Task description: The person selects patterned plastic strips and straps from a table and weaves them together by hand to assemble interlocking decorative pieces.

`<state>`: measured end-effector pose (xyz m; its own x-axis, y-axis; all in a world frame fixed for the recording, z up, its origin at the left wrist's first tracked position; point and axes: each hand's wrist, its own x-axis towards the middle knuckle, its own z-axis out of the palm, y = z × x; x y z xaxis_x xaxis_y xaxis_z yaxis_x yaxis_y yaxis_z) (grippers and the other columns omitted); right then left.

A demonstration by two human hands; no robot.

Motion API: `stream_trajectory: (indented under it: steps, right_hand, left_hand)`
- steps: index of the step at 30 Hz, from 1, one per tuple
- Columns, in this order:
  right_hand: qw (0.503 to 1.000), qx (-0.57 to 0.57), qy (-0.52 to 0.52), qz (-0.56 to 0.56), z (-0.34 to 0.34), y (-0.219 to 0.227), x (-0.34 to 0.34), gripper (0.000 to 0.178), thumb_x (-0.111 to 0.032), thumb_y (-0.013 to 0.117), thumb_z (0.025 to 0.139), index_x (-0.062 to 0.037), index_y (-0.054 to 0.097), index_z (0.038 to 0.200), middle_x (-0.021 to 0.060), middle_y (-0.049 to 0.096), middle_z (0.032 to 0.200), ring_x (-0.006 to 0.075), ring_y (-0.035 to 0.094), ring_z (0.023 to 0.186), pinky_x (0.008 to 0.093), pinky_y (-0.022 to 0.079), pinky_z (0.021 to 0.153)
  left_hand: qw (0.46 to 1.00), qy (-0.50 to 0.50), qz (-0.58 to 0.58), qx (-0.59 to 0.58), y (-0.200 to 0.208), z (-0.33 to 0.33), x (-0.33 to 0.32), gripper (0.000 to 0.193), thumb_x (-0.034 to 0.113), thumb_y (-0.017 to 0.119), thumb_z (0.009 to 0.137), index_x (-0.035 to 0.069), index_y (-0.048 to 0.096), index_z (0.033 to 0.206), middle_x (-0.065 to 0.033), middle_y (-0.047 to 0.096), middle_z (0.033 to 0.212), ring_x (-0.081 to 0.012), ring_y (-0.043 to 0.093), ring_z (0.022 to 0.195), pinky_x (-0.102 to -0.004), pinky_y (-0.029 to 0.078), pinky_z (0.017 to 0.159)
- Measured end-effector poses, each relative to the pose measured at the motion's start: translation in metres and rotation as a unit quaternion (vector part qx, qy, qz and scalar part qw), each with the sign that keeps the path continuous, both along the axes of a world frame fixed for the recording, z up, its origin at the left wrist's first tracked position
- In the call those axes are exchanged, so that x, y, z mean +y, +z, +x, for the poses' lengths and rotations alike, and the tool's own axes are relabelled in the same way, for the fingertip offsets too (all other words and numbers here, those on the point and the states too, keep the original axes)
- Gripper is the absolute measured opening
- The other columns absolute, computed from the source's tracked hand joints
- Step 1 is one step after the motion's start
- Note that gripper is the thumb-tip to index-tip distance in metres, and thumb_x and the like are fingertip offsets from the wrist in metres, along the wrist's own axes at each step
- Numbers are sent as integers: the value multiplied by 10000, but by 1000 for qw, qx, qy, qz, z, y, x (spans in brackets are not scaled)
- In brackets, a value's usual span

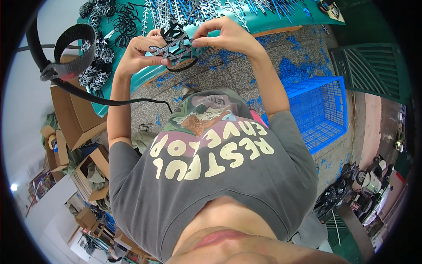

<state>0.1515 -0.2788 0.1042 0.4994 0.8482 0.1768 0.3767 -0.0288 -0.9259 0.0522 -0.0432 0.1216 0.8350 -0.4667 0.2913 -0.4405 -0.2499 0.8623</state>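
My left hand [141, 52] is closed round a bundle of black and grey patterned strips [178, 47], thumb on the near side. The strips loop and cross over one another just above the near edge of the green table [147, 75]. A plain black band [183, 67] curves below the bundle. On the bundle's right side my right hand [226, 37] pinches thumb and forefinger together, close against the strips. What lies between those fingertips is too small to make out.
Patterned strips and blue strips [281, 9] lie across the table, with black loops [125, 26] and tangled bundles [94, 72] at its left. A blue plastic crate [323, 114] stands at right on the speckled floor, among blue scraps [299, 66]. Cardboard boxes [74, 114] stand at left.
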Motion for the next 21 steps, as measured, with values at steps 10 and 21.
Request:
stream_trajectory:
  steps: [10,21]
  right_hand:
    - [987,136,72,53,2,-38,10,219,-280,687,761,-76,629,814,65,481,1167,155,500,937,285,387,785]
    - [991,81,-26,101,-5,-30,15,228,-292,632,808,-89,632,912,36,567,993,161,534,963,317,389,879]
  left_hand:
    - [986,27,-12,167,-6,4,9,401,123,769,591,-3,632,946,-74,617,944,-157,540,851,-305,385,843]
    - [965,90,76,233,-4,3,0,177,156,717,725,4,677,808,-41,649,754,-97,582,705,-241,447,695]
